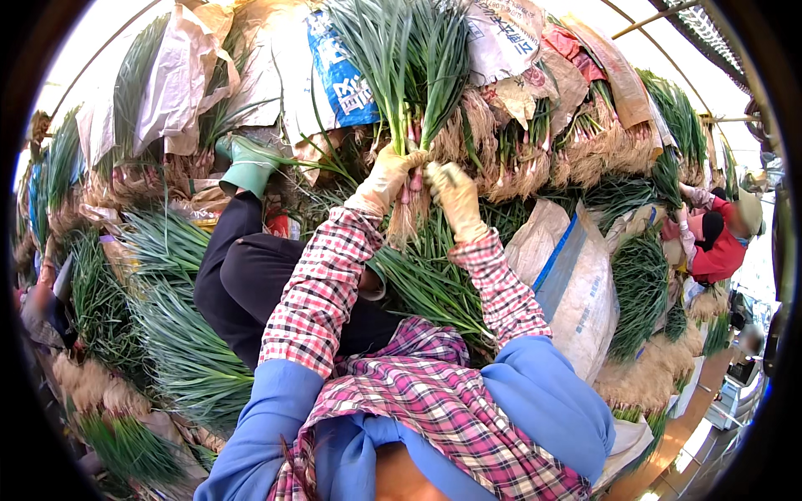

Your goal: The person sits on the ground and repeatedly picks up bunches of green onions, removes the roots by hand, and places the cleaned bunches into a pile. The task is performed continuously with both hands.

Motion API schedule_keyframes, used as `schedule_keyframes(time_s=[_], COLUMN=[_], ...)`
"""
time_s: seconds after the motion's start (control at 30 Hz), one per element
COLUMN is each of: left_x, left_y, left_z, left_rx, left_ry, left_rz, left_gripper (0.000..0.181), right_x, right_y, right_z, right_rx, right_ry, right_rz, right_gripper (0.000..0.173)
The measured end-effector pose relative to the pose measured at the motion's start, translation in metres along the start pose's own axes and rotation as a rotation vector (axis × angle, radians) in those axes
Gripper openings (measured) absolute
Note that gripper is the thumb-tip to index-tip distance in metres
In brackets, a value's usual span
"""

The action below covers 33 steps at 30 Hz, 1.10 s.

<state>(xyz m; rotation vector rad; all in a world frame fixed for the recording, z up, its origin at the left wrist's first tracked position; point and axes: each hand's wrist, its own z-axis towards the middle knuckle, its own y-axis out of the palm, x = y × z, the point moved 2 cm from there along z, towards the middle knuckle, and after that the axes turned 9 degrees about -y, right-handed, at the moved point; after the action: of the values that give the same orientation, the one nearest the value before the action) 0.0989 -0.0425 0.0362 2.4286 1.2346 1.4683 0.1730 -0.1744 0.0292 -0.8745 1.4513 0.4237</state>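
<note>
My left hand [384, 176], in a pale yellow glove, is closed around the lower stems of a bunch of green garlic [401, 62]. The long leaves point away from me, and the pinkish bulbs [412, 188] with straw-coloured roots [404, 222] hang below the hand. Just right of the bulbs is my right hand [452, 188], gloved the same way. Its fingers are curled and blurred, so whether they pinch anything cannot be made out. Loose green leaves [432, 282] lie beneath both hands, in front of my lap.
A heap of leaves [188, 338] lies at my left. A white woven sack [570, 288] is at my right. Rooted bunches [604, 147] under sacking line the far side. My green boot [247, 166] stands ahead left. One person [720, 238] works at right, another [47, 316] at left.
</note>
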Motion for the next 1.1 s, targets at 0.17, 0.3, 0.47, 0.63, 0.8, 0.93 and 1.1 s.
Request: schedule_keyframes(time_s=[0.17,0.3,0.47,0.63,0.8,0.93,1.1], left_x=[-0.024,-0.037,-0.029,-0.030,-0.037,-0.029,-0.020], left_y=[-0.017,-0.018,-0.012,-0.021,-0.014,0.004,-0.015], left_z=[0.002,0.007,-0.001,0.002,0.007,-0.012,-0.010], left_rx=[-0.018,0.039,0.205,0.072,0.178,0.231,0.221], left_ry=[-0.081,0.096,0.116,-0.022,0.090,0.102,-0.060], left_rz=[-0.004,-0.139,-0.313,-0.053,-0.303,-0.281,-0.108], left_gripper=[0.012,0.012,0.010,0.015,0.016,0.010,0.017], right_x=[0.014,0.019,0.052,-0.005,0.004,0.030,0.049], right_y=[0.012,0.037,0.057,0.041,0.060,0.049,0.018], right_z=[0.064,0.069,0.041,0.053,0.033,0.029,0.032], right_rx=[0.167,0.270,0.518,0.192,0.537,0.780,0.467], right_ry=[0.385,0.288,0.505,0.298,0.311,0.323,0.243], right_rz=[0.228,0.575,0.951,0.658,0.807,0.990,0.522], right_gripper=[0.068,0.027,0.022,0.023,0.017,0.016,0.011])
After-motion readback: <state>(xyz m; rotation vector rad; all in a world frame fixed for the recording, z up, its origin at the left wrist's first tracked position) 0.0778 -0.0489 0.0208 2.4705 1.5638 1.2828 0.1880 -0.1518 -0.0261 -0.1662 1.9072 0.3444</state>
